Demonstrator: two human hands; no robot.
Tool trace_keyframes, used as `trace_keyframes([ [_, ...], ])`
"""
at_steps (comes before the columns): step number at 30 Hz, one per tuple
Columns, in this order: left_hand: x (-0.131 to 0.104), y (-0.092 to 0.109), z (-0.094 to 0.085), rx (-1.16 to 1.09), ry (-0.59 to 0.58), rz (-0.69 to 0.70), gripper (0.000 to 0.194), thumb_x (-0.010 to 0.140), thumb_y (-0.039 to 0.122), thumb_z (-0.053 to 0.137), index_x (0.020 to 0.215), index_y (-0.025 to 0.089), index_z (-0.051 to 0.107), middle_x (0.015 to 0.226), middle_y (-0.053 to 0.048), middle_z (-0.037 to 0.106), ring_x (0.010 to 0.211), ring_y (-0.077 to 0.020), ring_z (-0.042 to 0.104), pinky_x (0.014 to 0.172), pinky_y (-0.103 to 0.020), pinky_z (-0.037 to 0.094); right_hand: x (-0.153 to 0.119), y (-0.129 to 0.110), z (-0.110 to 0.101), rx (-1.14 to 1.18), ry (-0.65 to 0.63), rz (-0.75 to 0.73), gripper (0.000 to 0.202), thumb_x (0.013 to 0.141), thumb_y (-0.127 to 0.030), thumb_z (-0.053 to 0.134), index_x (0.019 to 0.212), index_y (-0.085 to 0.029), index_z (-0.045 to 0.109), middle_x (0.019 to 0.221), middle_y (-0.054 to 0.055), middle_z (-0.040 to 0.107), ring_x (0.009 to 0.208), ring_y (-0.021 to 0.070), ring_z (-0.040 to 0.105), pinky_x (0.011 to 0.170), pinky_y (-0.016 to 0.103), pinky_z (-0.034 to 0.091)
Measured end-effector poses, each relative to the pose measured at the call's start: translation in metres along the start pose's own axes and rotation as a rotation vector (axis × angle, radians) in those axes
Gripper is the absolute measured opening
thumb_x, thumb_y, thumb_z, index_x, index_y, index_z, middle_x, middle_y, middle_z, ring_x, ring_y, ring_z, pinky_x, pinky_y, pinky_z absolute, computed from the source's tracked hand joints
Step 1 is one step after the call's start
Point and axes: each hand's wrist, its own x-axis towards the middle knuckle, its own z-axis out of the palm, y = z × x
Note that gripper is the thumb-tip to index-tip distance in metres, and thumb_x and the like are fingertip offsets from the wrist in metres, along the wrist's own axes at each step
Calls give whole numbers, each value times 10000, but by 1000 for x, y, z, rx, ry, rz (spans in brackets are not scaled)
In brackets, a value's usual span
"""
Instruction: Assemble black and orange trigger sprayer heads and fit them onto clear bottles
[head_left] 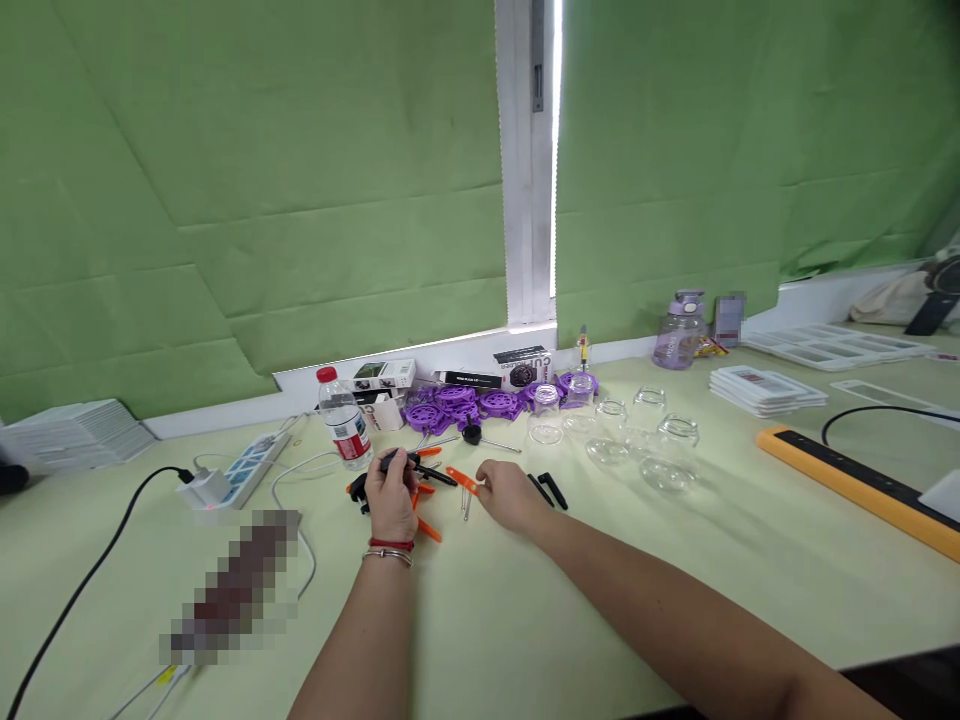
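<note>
Near the middle of the table, my left hand (394,508) is closed around a slim black rod-shaped part (436,474) that points to the right. My right hand (514,494) pinches a flat orange strip (461,480) close to the rod's tip; whether the two touch I cannot tell. Orange pieces (429,530) and a black part (358,490) lie around my left hand, partly hidden by it. Thin metal rods (466,505) rest between my hands. Two black handle-like pieces (555,490) lie just beyond my right wrist. Farther back sits a black knob (472,435).
Purple plastic parts (454,408) are piled behind, near small boxes (523,366). A red-capped bottle (343,420) stands left of them, beside a power strip (251,470). Several clear containers (669,465) stand right. An orange-and-black bar (847,480) lies at far right.
</note>
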Motion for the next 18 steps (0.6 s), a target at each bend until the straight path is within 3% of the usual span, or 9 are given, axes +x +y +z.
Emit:
trace_keyframes([
  [4, -11, -1, 8, -10, -68, -27, 302, 679, 402, 682, 819, 174, 542, 603, 42, 558, 421, -59, 455, 397, -186, 327, -2, 26, -16, 253, 142, 123, 286, 824, -205, 451, 1061, -148, 600, 815, 60, 651, 652, 138, 563, 554, 215, 361],
  [7, -25, 0, 18, -2, -148, -60, 299, 693, 403, 673, 830, 164, 558, 624, 29, 564, 441, -59, 462, 398, -183, 314, -5, 44, -22, 359, 198, 124, 263, 840, -242, 413, 948, -156, 637, 738, 38, 616, 615, 137, 532, 527, 219, 353],
  [10, -40, 3, 30, -4, -217, -111, 316, 703, 393, 668, 891, 160, 565, 634, 23, 562, 463, -61, 466, 413, -182, 314, -8, 55, -23, 470, 207, 119, 277, 852, -278, 373, 849, -172, 629, 631, 2, 542, 542, 123, 476, 479, 215, 333],
  [13, -52, 5, 39, 6, -267, -125, 308, 723, 376, 659, 933, 180, 548, 666, 24, 566, 485, -62, 471, 428, -183, 316, -9, 60, -21, 619, 186, 182, 234, 846, -298, 387, 866, -180, 589, 601, -24, 481, 495, 102, 435, 448, 200, 359],
  [18, -60, 3, 44, 107, -322, -121, 351, 720, 360, 667, 998, 196, 529, 680, 27, 569, 501, -72, 483, 470, -202, 357, -8, 60, -17, 809, 155, 163, 141, 840, -276, 419, 865, -178, 519, 701, 0, 533, 572, 100, 525, 460, 180, 439],
])
